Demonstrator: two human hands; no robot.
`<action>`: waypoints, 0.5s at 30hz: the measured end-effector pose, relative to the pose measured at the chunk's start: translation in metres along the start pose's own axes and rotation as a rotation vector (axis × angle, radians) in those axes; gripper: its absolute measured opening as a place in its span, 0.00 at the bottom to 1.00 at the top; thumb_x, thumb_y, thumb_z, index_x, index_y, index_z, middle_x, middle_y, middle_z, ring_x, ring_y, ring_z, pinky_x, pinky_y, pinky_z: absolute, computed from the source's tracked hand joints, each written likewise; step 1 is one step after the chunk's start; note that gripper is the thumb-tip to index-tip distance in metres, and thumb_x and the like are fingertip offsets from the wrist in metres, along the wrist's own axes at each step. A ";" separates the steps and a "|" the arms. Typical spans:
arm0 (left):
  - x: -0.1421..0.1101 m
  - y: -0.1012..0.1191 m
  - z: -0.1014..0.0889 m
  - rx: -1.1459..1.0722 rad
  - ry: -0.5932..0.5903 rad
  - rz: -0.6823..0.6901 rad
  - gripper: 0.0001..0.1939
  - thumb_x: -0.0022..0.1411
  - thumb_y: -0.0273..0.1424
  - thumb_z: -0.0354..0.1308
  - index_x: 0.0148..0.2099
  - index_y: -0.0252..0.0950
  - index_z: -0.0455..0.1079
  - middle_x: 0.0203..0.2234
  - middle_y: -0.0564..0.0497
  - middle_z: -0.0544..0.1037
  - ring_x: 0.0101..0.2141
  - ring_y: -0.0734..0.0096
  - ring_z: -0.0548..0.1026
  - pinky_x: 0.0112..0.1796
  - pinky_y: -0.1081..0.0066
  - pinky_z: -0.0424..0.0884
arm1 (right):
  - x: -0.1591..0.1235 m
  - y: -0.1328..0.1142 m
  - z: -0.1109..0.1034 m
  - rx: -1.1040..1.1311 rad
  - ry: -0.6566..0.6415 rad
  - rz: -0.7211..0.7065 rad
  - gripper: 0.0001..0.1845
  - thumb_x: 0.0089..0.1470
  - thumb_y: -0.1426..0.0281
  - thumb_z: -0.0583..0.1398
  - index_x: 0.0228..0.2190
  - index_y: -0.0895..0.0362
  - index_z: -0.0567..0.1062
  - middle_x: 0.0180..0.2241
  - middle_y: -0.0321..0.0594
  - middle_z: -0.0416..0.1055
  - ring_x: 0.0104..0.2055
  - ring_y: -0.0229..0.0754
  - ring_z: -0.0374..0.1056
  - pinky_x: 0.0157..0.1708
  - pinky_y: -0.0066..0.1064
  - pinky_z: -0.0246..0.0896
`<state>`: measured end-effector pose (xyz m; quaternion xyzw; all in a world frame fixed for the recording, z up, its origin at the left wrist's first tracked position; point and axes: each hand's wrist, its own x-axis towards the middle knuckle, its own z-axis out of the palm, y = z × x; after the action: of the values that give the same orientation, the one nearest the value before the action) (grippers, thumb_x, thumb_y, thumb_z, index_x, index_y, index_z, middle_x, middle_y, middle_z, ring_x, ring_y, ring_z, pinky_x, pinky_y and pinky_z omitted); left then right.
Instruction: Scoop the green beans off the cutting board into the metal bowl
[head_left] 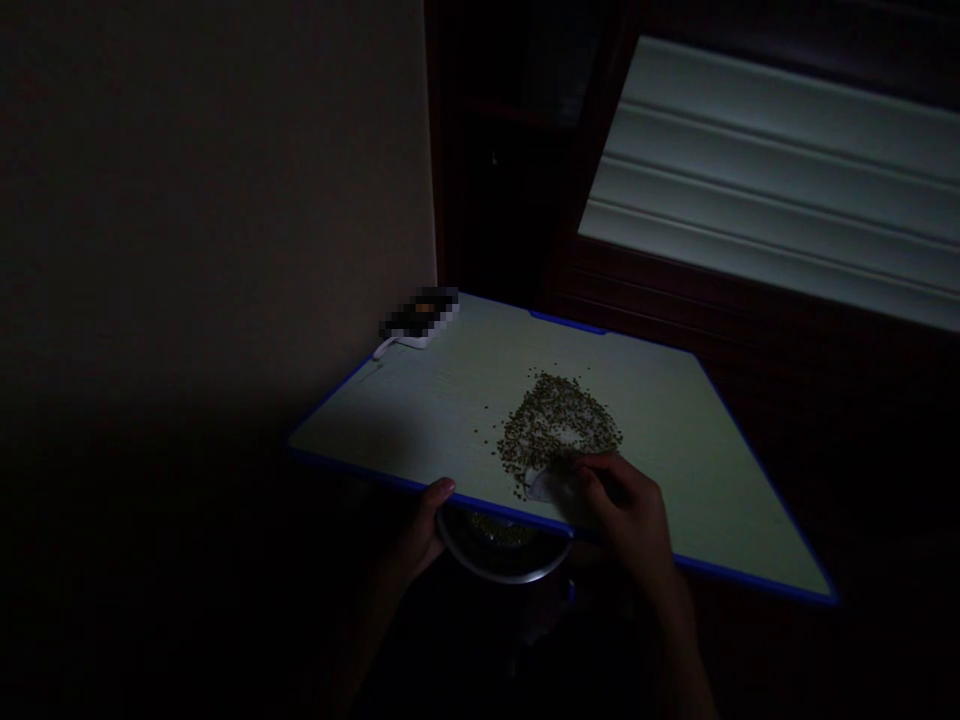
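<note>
The left hand point(424, 532) grasps a metal bowl point(517, 578); the right hand point(628, 500), grip unclear, apparently sorts seeds point(525, 424) just ahead. Next likely calls for gentle picking.

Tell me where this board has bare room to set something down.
The board is bare on its right, between the seeds and right edge, and on its left, between the stray seeds and the device at the far left corner. The near middle is crowded by the right hand, left hand and bowl beneath.
</note>
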<state>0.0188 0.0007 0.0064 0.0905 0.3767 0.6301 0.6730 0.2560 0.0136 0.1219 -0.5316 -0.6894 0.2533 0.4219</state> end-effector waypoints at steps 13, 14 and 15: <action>0.001 -0.001 0.004 -0.003 0.001 0.062 0.36 0.52 0.31 0.64 0.63 0.39 0.59 0.52 0.46 0.75 0.53 0.55 0.71 0.53 0.56 0.66 | 0.001 -0.002 0.001 -0.017 0.007 -0.024 0.11 0.56 0.65 0.57 0.35 0.55 0.79 0.35 0.42 0.77 0.38 0.46 0.72 0.39 0.35 0.65; -0.001 0.000 0.005 -0.003 -0.002 0.058 0.36 0.51 0.31 0.64 0.63 0.39 0.59 0.52 0.46 0.75 0.53 0.54 0.71 0.54 0.56 0.66 | 0.001 -0.002 0.001 -0.013 0.018 -0.018 0.11 0.57 0.65 0.57 0.36 0.55 0.79 0.35 0.42 0.77 0.38 0.45 0.72 0.39 0.35 0.65; -0.001 0.000 0.006 -0.001 -0.001 0.050 0.36 0.51 0.31 0.64 0.62 0.39 0.60 0.52 0.45 0.75 0.53 0.54 0.71 0.53 0.56 0.66 | 0.001 -0.001 0.001 -0.009 0.024 -0.015 0.11 0.57 0.65 0.57 0.36 0.55 0.79 0.35 0.41 0.77 0.39 0.45 0.72 0.39 0.34 0.65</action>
<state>0.0226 0.0016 0.0115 0.1002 0.3737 0.6469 0.6571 0.2547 0.0142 0.1231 -0.5311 -0.6894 0.2407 0.4298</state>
